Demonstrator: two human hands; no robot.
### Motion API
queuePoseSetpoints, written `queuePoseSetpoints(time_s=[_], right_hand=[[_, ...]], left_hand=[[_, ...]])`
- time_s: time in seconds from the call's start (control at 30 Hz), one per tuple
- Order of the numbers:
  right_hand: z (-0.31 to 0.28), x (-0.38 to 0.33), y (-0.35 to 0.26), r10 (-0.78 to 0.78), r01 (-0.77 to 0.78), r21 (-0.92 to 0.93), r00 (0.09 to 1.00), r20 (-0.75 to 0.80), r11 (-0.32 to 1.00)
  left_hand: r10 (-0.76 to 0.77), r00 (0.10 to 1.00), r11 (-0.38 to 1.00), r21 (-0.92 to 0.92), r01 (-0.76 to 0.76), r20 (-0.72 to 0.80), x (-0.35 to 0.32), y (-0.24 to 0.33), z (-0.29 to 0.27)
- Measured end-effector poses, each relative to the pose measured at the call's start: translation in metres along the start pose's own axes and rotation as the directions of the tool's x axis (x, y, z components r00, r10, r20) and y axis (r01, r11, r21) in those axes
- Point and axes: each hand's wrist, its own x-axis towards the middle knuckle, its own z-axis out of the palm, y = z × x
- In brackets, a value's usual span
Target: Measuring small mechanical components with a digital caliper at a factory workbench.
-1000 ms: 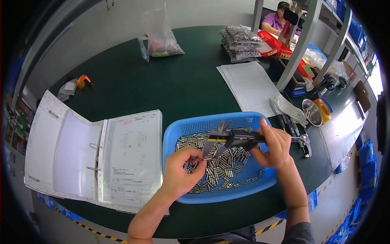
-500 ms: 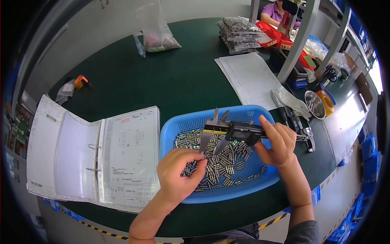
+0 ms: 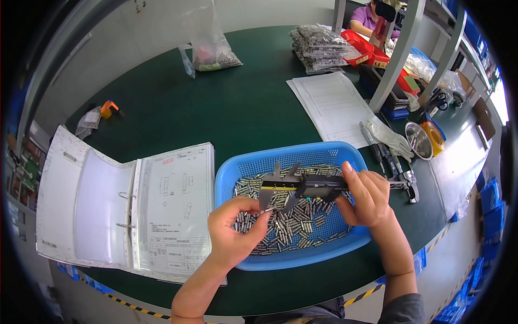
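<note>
My right hand (image 3: 366, 195) grips a digital caliper (image 3: 318, 186) by its slider end, holding it over a blue plastic basket (image 3: 229, 167). Between thumb and forefinger, my left hand (image 3: 237, 227) pinches a small metal pin (image 3: 271, 209) at the caliper's lower jaws. The jaws stand a little apart; whether they touch the pin I cannot tell. Many short, grooved metal pins (image 3: 294, 229) lie loose in the basket beneath both hands.
Left of the basket an open ring binder (image 3: 172, 210) shows a technical drawing. Paper sheets (image 3: 332, 105), a white glove (image 3: 389, 137), more calipers (image 3: 386, 156) and a steel bowl (image 3: 418, 141) lie to the right. Bagged parts (image 3: 318, 48) are stacked behind. A person (image 3: 366, 19) sits at the far right.
The caliper has come down and slightly left, its jaws now closer together around the pinched pin's place. My left hand's other fingers have opened out a little.
</note>
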Motion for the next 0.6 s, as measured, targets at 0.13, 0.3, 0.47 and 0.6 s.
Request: queuePoseSetpoints(time_s=[0.13, 0.3, 0.47, 0.6], right_hand=[[0.0025, 0.0006, -0.001, -0.018, 0.017, -0.044, 1.0, -0.013, 0.999], [0.0044, 0.0021, -0.0017, -0.043, 0.043, -0.042, 0.999, 0.004, 0.998], [0.0032, 0.0027, -0.0035, -0.02, 0.021, -0.042, 1.0, 0.016, 0.999], [-0.0007, 0.0017, -0.0051, 0.072, -0.064, -0.09, 0.994, 0.084, 0.994]], left_hand=[[-0.078, 0.996, 0.992, -0.099, 0.082, 0.043, -0.0007, -0.0001, -0.0014], [-0.104, 0.992, 0.962, -0.244, 0.119, 0.074, 0.002, -0.0002, -0.0034], [-0.237, 0.964, 0.885, -0.383, 0.264, 0.119, 0.0023, 0.0009, -0.0058], [-0.246, 0.961, 0.869, -0.41, 0.278, 0.129, 0.0018, 0.0014, -0.0059]])
